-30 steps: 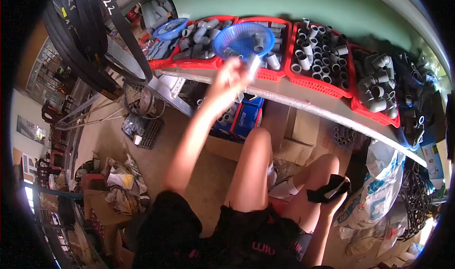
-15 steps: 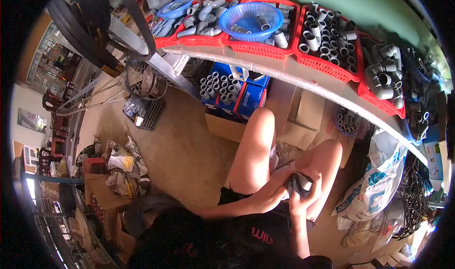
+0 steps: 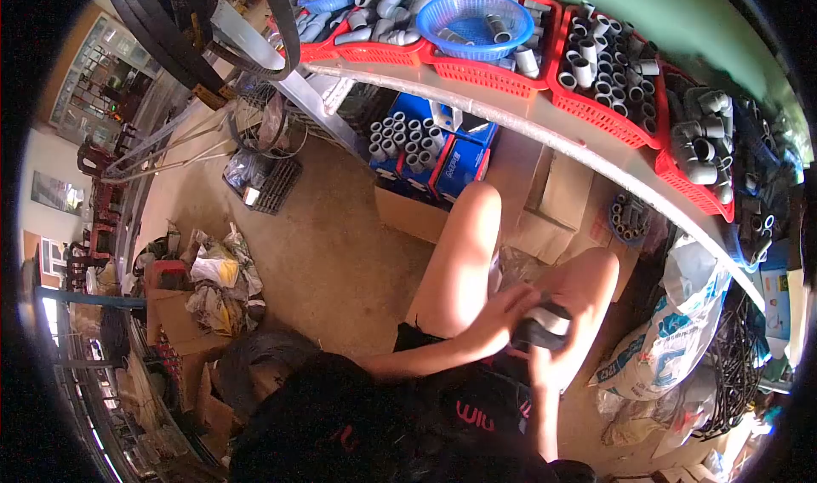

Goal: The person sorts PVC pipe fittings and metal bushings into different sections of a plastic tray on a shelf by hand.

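Between my knees, both hands meet around a grey pipe fitting [image 3: 555, 317] with a shiny pale face. Dark material that looks like a cloth [image 3: 529, 337] lies against and partly around it. My right hand [image 3: 557, 360] grips the fitting from below, its fingers curled along the right side. From the left, my left hand [image 3: 504, 311] presses the cloth onto the fitting, with its fingers across the top. The hidden fingertips and some blur keep the fitting's exact shape from showing.
A shelf [image 3: 502, 115] ahead bears red baskets [image 3: 608, 119] of grey pipe fittings and a blue basket [image 3: 475, 51]. Underneath stand blue boxes [image 3: 459, 170] with short pipes and a cardboard box [image 3: 566, 189]. A white sack [image 3: 659, 347] leans at right.
The fitting and cloth have turned in my hands, and the left hand has shifted up over the top. The head view has tilted slightly, so the shelf appears further right.
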Demonstrator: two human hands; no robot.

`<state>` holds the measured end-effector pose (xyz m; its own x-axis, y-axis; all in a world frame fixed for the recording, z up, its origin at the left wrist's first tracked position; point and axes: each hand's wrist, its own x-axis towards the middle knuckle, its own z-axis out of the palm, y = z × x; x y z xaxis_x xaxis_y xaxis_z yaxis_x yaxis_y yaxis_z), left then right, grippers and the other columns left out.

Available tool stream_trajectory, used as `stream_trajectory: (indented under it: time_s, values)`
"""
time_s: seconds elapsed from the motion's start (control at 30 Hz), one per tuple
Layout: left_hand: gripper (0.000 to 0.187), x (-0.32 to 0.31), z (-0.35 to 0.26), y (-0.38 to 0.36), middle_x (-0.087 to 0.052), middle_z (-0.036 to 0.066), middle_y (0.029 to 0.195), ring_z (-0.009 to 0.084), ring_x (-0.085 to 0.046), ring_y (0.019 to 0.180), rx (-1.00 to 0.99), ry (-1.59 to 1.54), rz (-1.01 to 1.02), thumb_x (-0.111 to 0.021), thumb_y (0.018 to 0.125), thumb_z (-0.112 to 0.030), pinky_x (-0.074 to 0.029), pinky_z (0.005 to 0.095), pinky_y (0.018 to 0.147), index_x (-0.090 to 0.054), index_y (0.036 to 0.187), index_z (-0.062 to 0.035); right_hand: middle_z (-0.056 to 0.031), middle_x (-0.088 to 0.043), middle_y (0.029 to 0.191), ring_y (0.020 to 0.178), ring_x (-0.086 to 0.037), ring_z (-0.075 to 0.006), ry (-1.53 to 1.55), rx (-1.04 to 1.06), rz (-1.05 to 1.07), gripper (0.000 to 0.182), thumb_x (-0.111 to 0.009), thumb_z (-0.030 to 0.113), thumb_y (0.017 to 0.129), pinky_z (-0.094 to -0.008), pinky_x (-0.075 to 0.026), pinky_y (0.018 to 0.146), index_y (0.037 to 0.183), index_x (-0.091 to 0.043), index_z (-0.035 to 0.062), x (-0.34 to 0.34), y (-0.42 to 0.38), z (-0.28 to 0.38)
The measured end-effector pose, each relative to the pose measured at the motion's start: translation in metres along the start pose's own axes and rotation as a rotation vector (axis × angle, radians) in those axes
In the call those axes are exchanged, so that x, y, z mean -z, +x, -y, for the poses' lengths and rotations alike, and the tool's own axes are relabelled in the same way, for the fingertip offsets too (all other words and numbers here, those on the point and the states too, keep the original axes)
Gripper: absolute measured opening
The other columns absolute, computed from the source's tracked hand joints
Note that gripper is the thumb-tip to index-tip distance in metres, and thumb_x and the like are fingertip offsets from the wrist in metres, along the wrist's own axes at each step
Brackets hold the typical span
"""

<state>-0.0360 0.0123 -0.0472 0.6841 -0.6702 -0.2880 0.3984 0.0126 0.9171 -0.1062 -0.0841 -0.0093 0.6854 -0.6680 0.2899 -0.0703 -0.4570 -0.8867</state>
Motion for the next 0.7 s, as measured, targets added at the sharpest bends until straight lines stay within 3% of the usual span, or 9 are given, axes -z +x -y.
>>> stream_trajectory:
  time_s: [0.07,0.17,0.2,0.27,0.33,0.47,0.57,0.67,0.7]
  values:
    - [0.021,-0.016,0.011,-0.003,-0.058,0.018,0.092,0.0212,-0.055,0.089,-0.267,0.166,-0.076,-0.043,0.093,-0.014,-0.042,0.0312,0.08,-0.052,0.099,0.0041,-0.0127,-0.054,0.093,0.091,-0.053,-0.0293,0.024,0.071,-0.092,0.032,-0.062,0.009,0.063,-0.0353,-0.042,0.082,0.093,-0.053,0.0017,-0.015,-0.003,-0.007]
    - [0.025,-0.014,-0.01,-0.014,-0.057,0.014,0.079,0.0211,-0.055,0.073,-0.05,0.351,0.051,-0.038,0.094,-0.017,-0.043,0.0319,0.067,-0.051,0.097,0.0037,-0.0125,-0.055,0.091,0.087,-0.054,-0.0248,0.008,-0.128,-0.158,0.032,-0.058,0.001,0.062,-0.0359,-0.042,0.084,0.093,-0.052,0.0,-0.009,0.002,-0.019]
    - [0.026,-0.011,-0.007,-0.015,-0.056,0.01,0.083,0.0191,-0.056,0.073,-0.258,0.481,0.072,-0.037,0.095,-0.017,-0.044,0.0307,0.064,-0.046,0.112,0.0012,-0.0123,-0.055,0.089,0.085,-0.055,-0.0238,0.031,-0.244,-0.154,0.032,-0.059,0.0,0.063,-0.0356,-0.043,0.083,0.094,-0.052,-0.0006,-0.006,0.007,-0.016]
    - [0.029,-0.003,-0.006,-0.022,-0.056,0.01,0.082,0.0166,-0.056,0.071,0.003,0.292,0.208,-0.034,0.096,-0.021,-0.044,0.0287,0.061,-0.047,0.112,0.0002,-0.0087,-0.055,0.084,0.076,-0.054,-0.0177,-0.071,-0.17,-0.242,0.025,-0.053,-0.003,0.073,-0.029,-0.046,0.071,0.097,-0.05,0.0006,-0.002,0.016,-0.025]
    - [0.034,-0.006,0.0,-0.022,-0.056,0.01,0.08,0.0148,-0.056,0.068,0.06,-0.175,0.243,-0.029,0.098,-0.027,-0.044,0.0263,0.058,-0.047,0.112,-0.002,-0.0063,-0.054,0.084,0.075,-0.053,-0.0133,0.299,-0.26,-0.254,0.029,-0.045,-0.008,0.07,-0.0249,-0.046,0.067,0.097,-0.05,0.0012,0.005,0.028,-0.023]
    - [0.032,0.006,-0.013,-0.001,-0.058,0.009,0.086,0.0167,-0.057,0.069,0.301,-0.637,0.113,-0.034,0.093,-0.025,-0.047,0.0311,0.062,-0.049,0.111,-0.0025,-0.008,-0.051,0.088,0.077,-0.054,-0.0168,0.228,-0.105,-0.163,0.03,-0.044,-0.003,0.065,-0.0274,-0.047,0.069,0.094,-0.05,0.0015,0.009,0.016,-0.024]
    - [0.03,0.002,-0.014,0.005,-0.057,0.007,0.09,0.0138,-0.054,0.083,0.141,-0.235,0.093,-0.035,0.092,-0.022,-0.043,0.0275,0.078,-0.05,0.106,-0.0004,-0.0138,-0.054,0.093,0.087,-0.055,-0.0277,-0.048,0.093,0.005,0.029,-0.06,0.008,0.063,-0.0372,-0.044,0.08,0.091,-0.053,0.0044,0.002,0.003,0.004]
    - [0.037,-0.01,-0.01,0.002,-0.055,0.008,0.102,0.0132,-0.051,0.095,-0.075,0.056,0.078,-0.034,0.095,-0.027,-0.039,0.0278,0.087,-0.048,0.113,0.0017,-0.015,-0.051,0.097,0.094,-0.051,-0.0303,-0.028,0.155,-0.184,0.032,-0.062,0.014,0.062,-0.0419,-0.042,0.083,0.091,-0.053,0.0031,-0.022,-0.007,-0.001]
    - [0.041,-0.012,-0.01,0.002,-0.056,0.009,0.103,0.0136,-0.051,0.097,0.117,-0.103,0.122,-0.033,0.096,-0.031,-0.039,0.0279,0.087,-0.048,0.115,0.0022,-0.0149,-0.052,0.095,0.092,-0.051,-0.0297,-0.005,0.203,-0.192,0.031,-0.061,0.013,0.062,-0.0413,-0.041,0.082,0.09,-0.053,0.0025,-0.02,-0.007,-0.003]
